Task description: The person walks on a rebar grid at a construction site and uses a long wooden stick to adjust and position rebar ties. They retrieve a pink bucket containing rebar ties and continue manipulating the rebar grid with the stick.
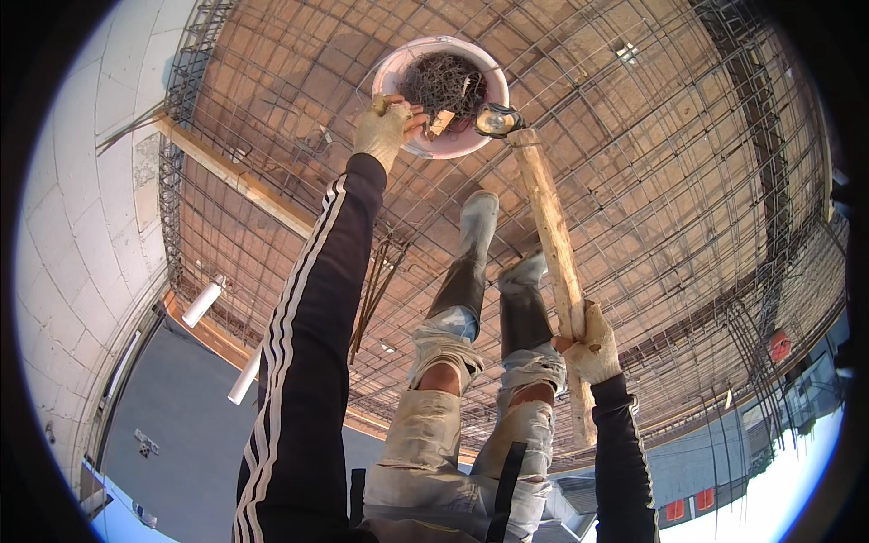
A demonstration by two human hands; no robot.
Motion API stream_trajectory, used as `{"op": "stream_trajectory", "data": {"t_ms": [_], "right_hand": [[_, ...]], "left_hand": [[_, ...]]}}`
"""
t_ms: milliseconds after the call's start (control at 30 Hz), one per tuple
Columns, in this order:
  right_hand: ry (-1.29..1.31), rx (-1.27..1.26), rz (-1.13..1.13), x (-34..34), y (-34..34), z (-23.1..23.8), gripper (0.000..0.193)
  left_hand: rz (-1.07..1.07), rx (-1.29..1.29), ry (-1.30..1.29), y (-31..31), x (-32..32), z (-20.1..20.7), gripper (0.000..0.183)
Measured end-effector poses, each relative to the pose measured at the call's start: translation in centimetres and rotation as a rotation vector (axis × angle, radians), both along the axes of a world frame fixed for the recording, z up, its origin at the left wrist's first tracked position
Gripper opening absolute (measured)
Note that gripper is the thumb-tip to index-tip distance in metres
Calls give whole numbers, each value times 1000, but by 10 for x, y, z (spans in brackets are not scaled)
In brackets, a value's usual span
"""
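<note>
While right grip (593, 344) is clasping: wooden pole (548, 213)
Left grip (382, 133): hovering half-open by tub (496, 86), holding nothing visible
Wires (442, 77): seemingly being chosen, next calling for pinching

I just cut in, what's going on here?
The person's gloved left hand is at the near-left rim of a pink basin holding a tangle of dark wire. The gloved right hand grips a rough wooden pole, its far end near the basin. Steel mesh spreads out below.
</note>
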State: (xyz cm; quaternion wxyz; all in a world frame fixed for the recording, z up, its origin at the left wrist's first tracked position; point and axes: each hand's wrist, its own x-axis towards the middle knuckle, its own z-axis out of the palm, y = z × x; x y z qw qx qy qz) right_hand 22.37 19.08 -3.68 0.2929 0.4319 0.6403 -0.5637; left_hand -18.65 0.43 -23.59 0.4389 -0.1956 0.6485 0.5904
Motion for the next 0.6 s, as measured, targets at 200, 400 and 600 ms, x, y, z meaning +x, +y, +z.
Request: {"op": "stream_trajectory", "data": {"t_ms": [200, 400, 600], "right_hand": [[8, 14, -1, -5, 0, 8, 65], [-33, 10, 37, -1, 1, 8, 68], [-35, 8, -7, 5, -1, 8, 70]], "left_hand": [[-157, -187, -6, 17, -6, 21, 49], [-230, -301, -49, 25, -5, 12, 64], [-345, -177, 204, 11, -2, 2, 46]]}}
